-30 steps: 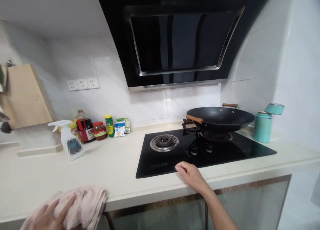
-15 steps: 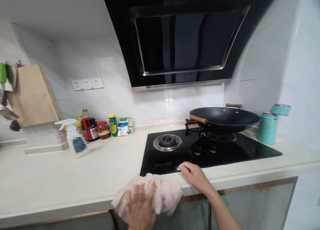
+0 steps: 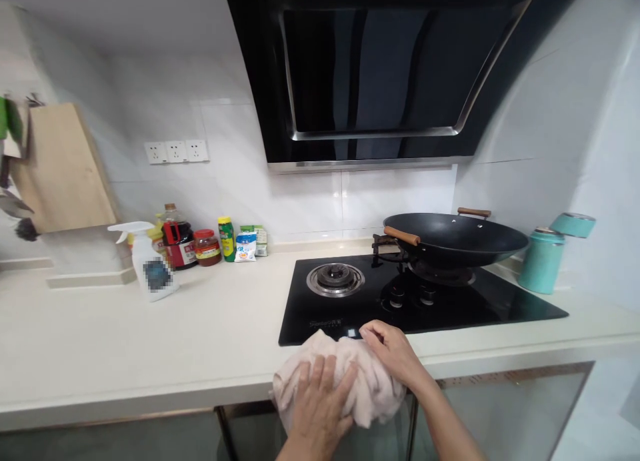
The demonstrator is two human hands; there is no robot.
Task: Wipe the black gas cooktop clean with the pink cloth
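Observation:
A pale pink cloth (image 3: 370,387) is bunched over the front edge of the counter, just before the black glass hob (image 3: 300,314). My left hand (image 3: 320,397) presses on it from above and holds it, fingers spread across the folds. Beside the cloth, my right hand (image 3: 390,351) rests at the hob's front edge with curled fingers; whatever they may hold is hidden. A small pale patch (image 3: 353,332) shows on the glass near those fingertips. Behind the hands are the bare left burner (image 3: 335,279) and two control knobs (image 3: 397,297).
A black wok (image 3: 455,241) with wooden handles sits on the right burner. Beyond it stands a turquoise flask (image 3: 541,261). Left of the hob are a white spray bottle (image 3: 150,264), a red-lidded jar (image 3: 207,247) and several condiments. A range hood (image 3: 380,81) hangs above.
My left hand has moved to the right with the cloth, which now lies against my right hand. My right hand has stayed at about the same place; the view has shifted slightly.

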